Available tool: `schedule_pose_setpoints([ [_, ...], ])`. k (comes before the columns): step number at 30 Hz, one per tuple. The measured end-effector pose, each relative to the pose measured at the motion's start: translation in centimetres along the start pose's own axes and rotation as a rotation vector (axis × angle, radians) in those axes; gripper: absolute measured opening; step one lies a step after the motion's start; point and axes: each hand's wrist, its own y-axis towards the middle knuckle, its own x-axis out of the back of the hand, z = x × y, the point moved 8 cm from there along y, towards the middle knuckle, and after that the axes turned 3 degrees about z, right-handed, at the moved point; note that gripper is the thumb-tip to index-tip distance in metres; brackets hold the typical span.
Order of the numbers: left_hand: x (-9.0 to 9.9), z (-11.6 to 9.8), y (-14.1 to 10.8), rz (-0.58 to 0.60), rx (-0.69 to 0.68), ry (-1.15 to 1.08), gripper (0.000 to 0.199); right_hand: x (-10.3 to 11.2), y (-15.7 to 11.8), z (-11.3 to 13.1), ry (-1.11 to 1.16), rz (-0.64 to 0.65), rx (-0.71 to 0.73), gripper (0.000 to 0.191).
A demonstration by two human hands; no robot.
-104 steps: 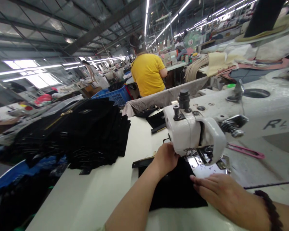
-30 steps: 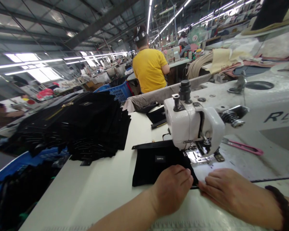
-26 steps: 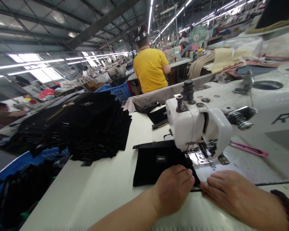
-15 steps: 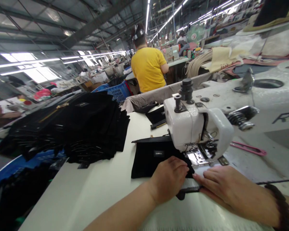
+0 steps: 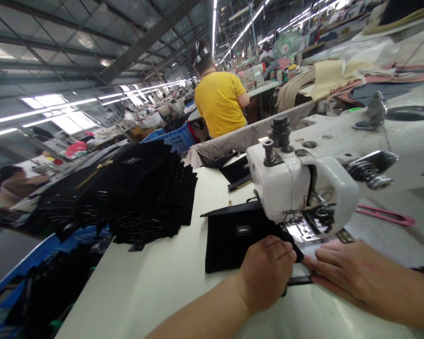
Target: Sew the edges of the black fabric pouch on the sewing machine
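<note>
A black fabric piece [image 5: 226, 245] with a small label lies on the pale table, its right part under the head of a white sewing machine [image 5: 279, 183]. My left hand [image 5: 268, 270] has its fingers curled together on the fabric's lower right edge. Just right of it, my right hand [image 5: 353, 273] pinches the fabric's corner below the metal needle plate [image 5: 302, 232]. A black strip shows under both hands. The fingertips of my left hand are partly hidden.
Stacked black pieces [image 5: 151, 188] sit at the left, above a blue crate [image 5: 3, 287] of dark fabric. A pink tool [image 5: 387, 215] lies right of the machine head. A person in yellow [image 5: 221, 101] is beyond the table.
The whole view has shifted, so table, machine and hands appear farther right. Both hands stay at the fabric's edge, and the fabric looks little changed beside the machine.
</note>
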Motion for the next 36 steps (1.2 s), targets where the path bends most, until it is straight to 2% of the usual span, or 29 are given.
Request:
schedule_pose_setpoints([
  [4, -0.2, 0.1, -0.1, 0.038, -0.031, -0.007, 0.013, -0.1, 0.0, 0.0, 0.010, -0.007, 0.000, 0.039],
  [9, 0.1, 0.4, -0.2, -0.005, -0.077, 0.026, 0.014, -0.7, -0.1, -0.3, 0.050, 0.019, -0.055, 0.037],
  [16, -0.1, 1.3, 0.0, 0.010, -0.120, 0.088, 0.014, -0.7, -0.3, -0.8, 0.047, 0.028, -0.104, 0.025],
  [20, 0.9, 1.8, 0.0, -0.070, -0.064, -0.035, 0.019, -0.6, -0.5, -0.7, 0.018, 0.014, -0.088, 0.024],
  [25, 2.3, 1.8, 0.1, -0.181, -0.054, -0.136, 0.027, 0.0, -0.3, -0.7, -0.005, -0.031, -0.086, 0.040],
  [27, 2.3, 1.6, 0.2, -0.184, -0.090, -0.109, 0.028, 0.5, -0.3, -0.6, -0.010, -0.061, -0.084, 0.046],
  [30, 1.9, 1.1, -0.1, -0.187, -0.152, -0.014, 0.027, 1.1, -0.3, -0.5, -0.038, -0.120, -0.087, 0.046],
  [32, 1.5, 0.9, -0.2, -0.184, -0.192, 0.038, 0.024, 0.9, -0.3, -0.4, -0.034, -0.102, -0.086, 0.046],
  [36, 0.7, 1.0, -0.1, -0.096, -0.209, 0.073, 0.018, -0.1, 0.0, -0.7, 0.035, 0.005, -0.120, 0.050],
])
